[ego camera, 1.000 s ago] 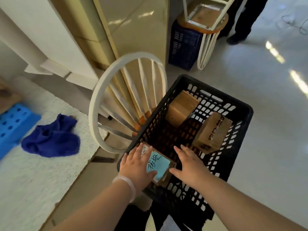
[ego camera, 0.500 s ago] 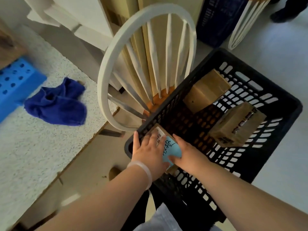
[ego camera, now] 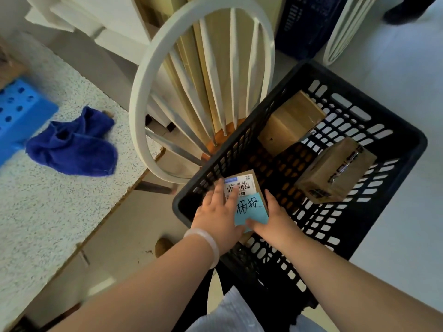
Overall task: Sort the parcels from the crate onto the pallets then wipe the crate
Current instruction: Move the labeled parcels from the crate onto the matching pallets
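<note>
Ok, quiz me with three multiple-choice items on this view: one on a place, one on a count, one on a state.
1. Where does the blue cloth lie? A on the speckled counter; B on the floor; C on a chair.
2. How many parcels does the black crate hold? A two; B three; C five.
3. What are the left hand and right hand doing? A hanging idle; B wiping the crate; C holding the parcel with the blue note.
1 A: it lies on the counter beside the blue pallet. 2 B: two plain parcels plus the noted one. 3 C: they clasp it from either side.
</note>
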